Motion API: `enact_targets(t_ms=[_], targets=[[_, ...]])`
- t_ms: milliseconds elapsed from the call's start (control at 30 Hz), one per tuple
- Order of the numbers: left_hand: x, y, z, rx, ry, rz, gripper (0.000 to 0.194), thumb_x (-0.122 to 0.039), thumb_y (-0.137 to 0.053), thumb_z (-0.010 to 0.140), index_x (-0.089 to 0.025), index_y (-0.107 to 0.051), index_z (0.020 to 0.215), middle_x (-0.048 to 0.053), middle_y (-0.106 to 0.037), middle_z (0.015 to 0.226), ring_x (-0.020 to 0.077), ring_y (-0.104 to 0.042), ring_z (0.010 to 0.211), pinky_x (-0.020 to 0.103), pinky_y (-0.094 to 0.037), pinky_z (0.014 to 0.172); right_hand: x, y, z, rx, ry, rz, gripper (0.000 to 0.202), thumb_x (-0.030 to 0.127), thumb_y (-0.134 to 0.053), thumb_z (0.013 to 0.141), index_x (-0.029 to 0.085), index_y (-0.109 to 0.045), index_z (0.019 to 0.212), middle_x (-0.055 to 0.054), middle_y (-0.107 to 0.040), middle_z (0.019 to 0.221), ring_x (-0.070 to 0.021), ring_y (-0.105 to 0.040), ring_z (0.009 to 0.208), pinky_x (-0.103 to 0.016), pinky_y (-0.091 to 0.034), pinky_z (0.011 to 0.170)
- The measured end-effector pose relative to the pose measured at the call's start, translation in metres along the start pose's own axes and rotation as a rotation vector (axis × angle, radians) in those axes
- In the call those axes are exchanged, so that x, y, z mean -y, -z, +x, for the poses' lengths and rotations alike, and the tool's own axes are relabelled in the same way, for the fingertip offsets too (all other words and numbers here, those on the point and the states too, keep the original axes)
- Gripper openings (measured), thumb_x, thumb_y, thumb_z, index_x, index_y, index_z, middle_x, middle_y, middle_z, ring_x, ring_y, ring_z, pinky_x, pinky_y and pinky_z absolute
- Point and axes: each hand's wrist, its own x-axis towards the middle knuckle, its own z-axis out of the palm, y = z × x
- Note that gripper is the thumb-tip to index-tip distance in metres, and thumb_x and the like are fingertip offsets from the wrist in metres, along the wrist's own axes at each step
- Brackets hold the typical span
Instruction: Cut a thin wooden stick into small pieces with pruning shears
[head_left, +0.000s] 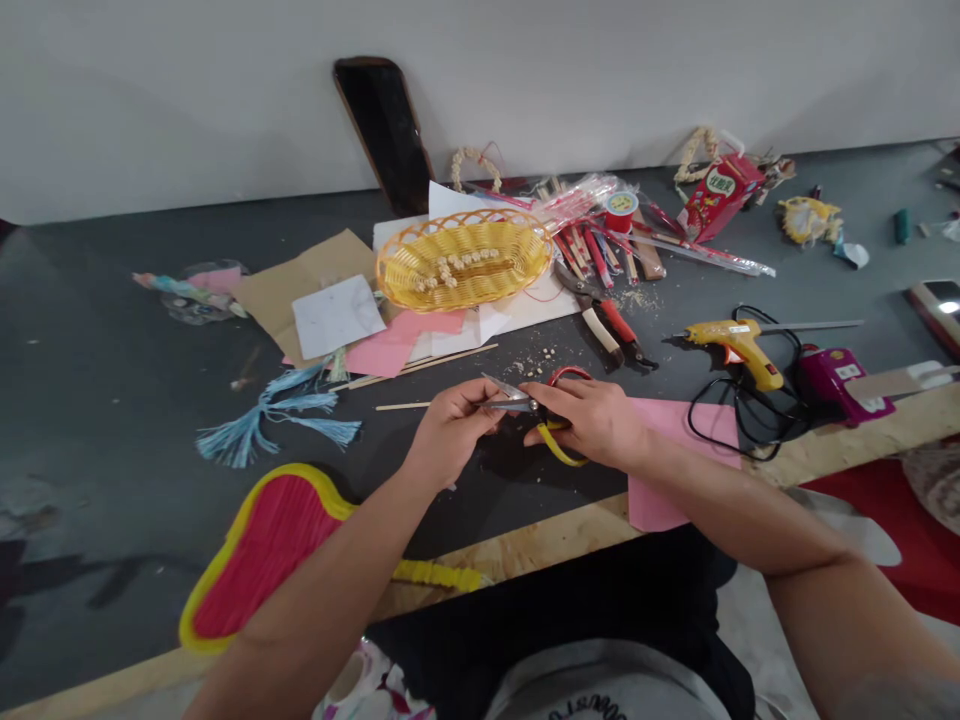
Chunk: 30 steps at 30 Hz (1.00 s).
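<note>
Head view: over the table [555, 492], the right hand [600, 420] is holding scissors [532, 405] by the loops [560, 447], apparently for control, blades [506, 405] pointing toward nine o'clock; there the left hand [448, 428] is curling, and I cannot tell its grip's contents.

Widest open tabletop [82, 350] far left. Narrow lane between blue tassel [259, 425] and left hand [446, 430]. Forward of both hands: basket [391, 272] blocks centre, red-handled cutters [619, 322] right of it. Right side: pink sheet [656, 500] lies low; beyond, looped black cord [691, 420] and glue gun [727, 337] obstruct. Yellow-edged red piece [270, 540] fills near left, below forearm [337, 580].
</note>
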Motion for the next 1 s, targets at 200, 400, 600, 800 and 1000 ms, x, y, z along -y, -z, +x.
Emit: enact_targets(t_ms=[200, 400, 600, 800, 1000], targets=[[0.0008, -0.0005, 0.0003, -0.007, -0.010, 0.023, 0.019, -0.034, -0.075, 0.078, -0.016, -0.073, 0.075, 0.002, -0.062, 0.067, 0.0103, -0.045, 0.059, 0.024, -0.034, 0.057, -0.0013, -0.0008, -0.0017, 0.028, -0.015, 0.014, 0.054, 0.063, -0.057, 0.093, 0.022, -0.067, 0.127, -0.003, -0.073, 0.082, -0.0147, -0.066, 0.073, -0.025, -0.044, 0.061], [-0.0026, -0.0012, 0.0012, -0.017, 0.008, -0.011, 0.025, -0.040, -0.079, 0.075, -0.016, -0.073, 0.078, 0.003, -0.065, 0.070, 0.0100, -0.046, 0.058, 0.024, -0.035, 0.055, -0.0028, -0.0010, -0.0009, 0.029, -0.024, 0.025, 0.050, 0.057, -0.059, 0.094, 0.022, -0.065, 0.129, -0.004, -0.073, 0.087, -0.0165, -0.067, 0.078, -0.025, -0.045, 0.064], [-0.0041, -0.0015, 0.0017, -0.015, 0.022, -0.020, 0.023, -0.035, -0.079, 0.073, -0.016, -0.066, 0.070, -0.001, -0.055, 0.064, 0.0096, -0.043, 0.058, 0.024, -0.034, 0.056, -0.0031, -0.0003, 0.0013, -0.036, 0.022, 0.044, 0.057, 0.062, -0.058, 0.092, 0.020, -0.066, 0.129, -0.007, -0.071, 0.089, -0.0201, -0.066, 0.082, -0.030, -0.051, 0.074], [-0.0036, -0.0016, 0.0011, 0.034, 0.002, -0.002, 0.016, -0.028, -0.074, 0.076, -0.016, -0.065, 0.069, -0.002, -0.051, 0.065, 0.0098, -0.042, 0.060, 0.024, -0.033, 0.058, -0.0021, 0.0009, 0.0023, -0.009, 0.009, 0.098, 0.060, 0.063, -0.060, 0.090, 0.019, -0.065, 0.130, -0.010, -0.070, 0.097, -0.0227, -0.066, 0.092, -0.034, -0.054, 0.084], [-0.0009, 0.0004, 0.0012, 0.045, -0.002, 0.034, 0.013, -0.027, -0.072, 0.076, -0.017, -0.066, 0.070, -0.001, -0.052, 0.066, 0.0107, -0.044, 0.061, 0.024, -0.035, 0.059, -0.0012, -0.0004, 0.0015, 0.005, 0.000, 0.127, 0.062, 0.065, -0.061, 0.088, 0.019, -0.065, 0.131, -0.010, -0.071, 0.097, -0.0218, -0.067, 0.090, -0.033, -0.055, 0.082]])
